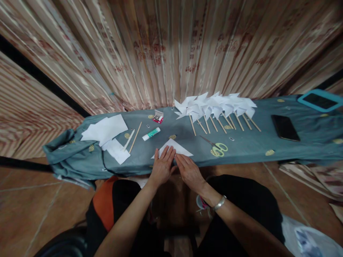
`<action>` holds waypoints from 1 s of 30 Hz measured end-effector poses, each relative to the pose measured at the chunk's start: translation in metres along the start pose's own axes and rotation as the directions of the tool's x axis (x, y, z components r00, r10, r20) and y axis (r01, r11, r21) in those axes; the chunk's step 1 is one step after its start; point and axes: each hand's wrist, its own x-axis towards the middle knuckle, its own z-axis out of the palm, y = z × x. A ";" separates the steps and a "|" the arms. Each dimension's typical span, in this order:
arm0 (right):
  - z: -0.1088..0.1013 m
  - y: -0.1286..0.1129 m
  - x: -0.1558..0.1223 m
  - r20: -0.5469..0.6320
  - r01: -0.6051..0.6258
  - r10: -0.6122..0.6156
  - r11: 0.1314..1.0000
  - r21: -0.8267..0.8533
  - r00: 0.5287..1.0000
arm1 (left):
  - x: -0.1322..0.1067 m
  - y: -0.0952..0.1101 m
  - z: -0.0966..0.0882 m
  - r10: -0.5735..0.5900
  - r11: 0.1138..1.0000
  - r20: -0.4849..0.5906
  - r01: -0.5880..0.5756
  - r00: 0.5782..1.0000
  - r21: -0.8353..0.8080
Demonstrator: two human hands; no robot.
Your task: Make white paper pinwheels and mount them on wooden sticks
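A white paper folded into a triangle (179,147) lies on the teal cloth (246,146) at the near edge of the low table. My left hand (162,166) rests flat on its near part with fingers stretched out. My right hand (189,170) lies beside it, fingers extended onto the paper's near edge. A silver bracelet sits on my right wrist. Neither hand holds anything else.
A row of finished white paper pinwheels on wooden sticks (214,107) lies behind. Green-handled scissors (217,147), a glue stick (151,134), a small stapler (158,117), loose sticks (135,137), white sheets (105,130), a black phone (285,127) and a teal tablet (319,100) also lie on the cloth.
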 end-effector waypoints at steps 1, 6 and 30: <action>-0.001 0.003 -0.003 -0.003 -0.010 0.010 1.000 -0.006 1.000 | 0.000 0.000 0.000 0.000 1.000 0.000 0.000 1.000 0.004; -0.010 0.019 -0.020 -0.022 -0.091 0.090 0.994 -0.053 0.996 | 0.001 0.001 -0.001 0.002 1.000 0.004 -0.002 1.000 0.031; -0.020 0.024 -0.024 0.013 -0.124 0.125 0.990 -0.069 0.992 | -0.065 -0.052 -0.015 -0.071 0.973 -0.018 0.073 0.997 0.219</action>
